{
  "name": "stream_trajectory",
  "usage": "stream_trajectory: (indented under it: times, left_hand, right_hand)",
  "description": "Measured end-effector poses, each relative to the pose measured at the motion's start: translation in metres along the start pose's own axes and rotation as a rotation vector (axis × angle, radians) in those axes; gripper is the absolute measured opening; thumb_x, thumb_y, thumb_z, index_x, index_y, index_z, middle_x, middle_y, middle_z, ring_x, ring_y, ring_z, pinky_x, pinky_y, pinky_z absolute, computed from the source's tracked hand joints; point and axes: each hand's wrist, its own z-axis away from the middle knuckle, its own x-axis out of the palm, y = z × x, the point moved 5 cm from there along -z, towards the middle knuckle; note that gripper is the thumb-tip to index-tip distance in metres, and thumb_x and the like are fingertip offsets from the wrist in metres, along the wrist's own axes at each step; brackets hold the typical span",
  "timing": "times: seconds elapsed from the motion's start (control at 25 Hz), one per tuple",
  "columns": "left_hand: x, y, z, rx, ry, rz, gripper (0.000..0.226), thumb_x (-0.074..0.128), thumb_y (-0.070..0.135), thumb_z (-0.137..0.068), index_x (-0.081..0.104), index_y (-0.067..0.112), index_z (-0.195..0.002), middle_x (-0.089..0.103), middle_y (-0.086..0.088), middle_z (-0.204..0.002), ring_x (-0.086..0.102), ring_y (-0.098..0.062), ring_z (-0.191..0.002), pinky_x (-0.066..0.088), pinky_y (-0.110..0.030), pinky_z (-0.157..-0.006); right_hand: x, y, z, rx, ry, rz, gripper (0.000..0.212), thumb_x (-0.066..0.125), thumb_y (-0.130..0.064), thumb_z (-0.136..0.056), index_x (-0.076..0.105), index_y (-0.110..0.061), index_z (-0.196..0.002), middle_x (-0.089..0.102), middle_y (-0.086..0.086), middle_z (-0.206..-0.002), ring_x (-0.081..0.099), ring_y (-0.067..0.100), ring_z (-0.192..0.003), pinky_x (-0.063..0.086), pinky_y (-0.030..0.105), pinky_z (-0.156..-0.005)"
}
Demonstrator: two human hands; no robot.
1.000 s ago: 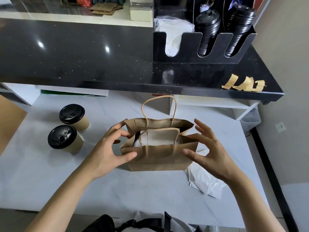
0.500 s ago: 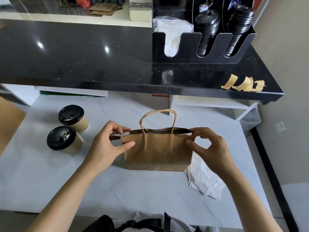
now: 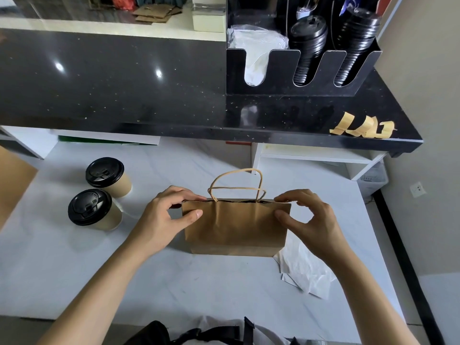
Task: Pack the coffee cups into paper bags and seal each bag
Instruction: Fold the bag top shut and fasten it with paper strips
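Bag mouth [image 3: 236, 201] now shut, contents hidden.

A brown paper bag [image 3: 236, 227] stands upright on the white surface [image 3: 74, 270], its mouth pressed flat and both twine handles [image 3: 236, 185] rising above it; the left hand [image 3: 164, 220] pinches the top left corner, thumb on the near face; the right hand [image 3: 311, 220] pinches the top right corner likewise; what lies inside cannot be seen; two lidded coffee cups [image 3: 99, 192] stand well to the left, close together; crumpled white paper [image 3: 303, 272] lies by the bag's right base, possibly touching it; strips of tan tape [image 3: 363, 127] hang at the black counter's [image 3: 112, 83] edge beyond.
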Motion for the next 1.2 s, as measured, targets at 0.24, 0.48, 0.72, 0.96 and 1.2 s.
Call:
stream_trajectory:
  times: [0.24, 0.48, 0.72, 0.96, 1.2]
  left_hand:
    - [-0.001, -0.005, -0.001, -0.013, -0.003, 0.076, 0.021, 0.082, 0.025, -0.083, 0.081, 0.033, -0.103, 0.075, 0.011, -0.112, 0.067, -0.009, -0.111, 0.047, -0.024, -0.101]
    - [0.003, -0.012, -0.003, 0.009, -0.076, 0.177, 0.019, 0.074, 0.034, -0.093, 0.078, 0.032, -0.111, 0.074, 0.005, -0.118, 0.068, -0.011, -0.113, 0.049, -0.017, -0.096]
    - [0.0, -0.028, -0.001, -0.03, -0.016, 0.139, 0.031, 0.074, 0.05, -0.088, 0.076, 0.034, -0.115, 0.076, 0.01, -0.114, 0.071, -0.009, -0.107, 0.05, -0.025, -0.097]
    - [0.002, -0.025, -0.001, -0.039, -0.004, 0.167, 0.025, 0.073, 0.031, -0.086, 0.077, 0.035, -0.11, 0.077, 0.009, -0.111, 0.072, -0.009, -0.105, 0.051, -0.023, -0.095]
    - [0.001, -0.026, 0.001, -0.036, 0.007, 0.144, 0.028, 0.073, 0.034, -0.086, 0.076, 0.035, -0.114, 0.076, 0.011, -0.112, 0.071, -0.008, -0.105, 0.05, -0.022, -0.095]
  right_hand:
    - [0.004, -0.005, -0.007, 0.017, 0.005, -0.079, 0.019, 0.085, -0.024, -0.082, 0.077, -0.038, -0.094, 0.075, -0.016, -0.097, 0.066, 0.013, -0.105, 0.049, 0.03, -0.091]
    - [-0.001, -0.005, -0.008, 0.045, 0.012, -0.101, 0.02, 0.085, -0.021, -0.083, 0.077, -0.039, -0.089, 0.075, -0.018, -0.095, 0.066, 0.008, -0.104, 0.044, 0.012, -0.087]
    - [-0.008, -0.009, -0.017, 0.064, -0.086, -0.004, 0.012, 0.08, -0.039, -0.086, 0.076, -0.04, -0.097, 0.072, -0.025, -0.104, 0.062, 0.001, -0.11, 0.039, 0.006, -0.089]
    - [-0.063, -0.011, -0.065, 0.13, 0.272, 0.114, 0.013, 0.071, -0.029, -0.095, 0.07, -0.035, -0.084, 0.075, -0.015, -0.082, 0.071, 0.003, -0.074, 0.059, 0.026, -0.072]
    - [-0.102, 0.007, -0.095, 0.365, 0.572, 0.156, 0.028, 0.062, -0.026, -0.096, 0.067, -0.017, -0.122, 0.068, -0.011, -0.065, 0.072, 0.015, -0.07, 0.061, 0.045, -0.084]
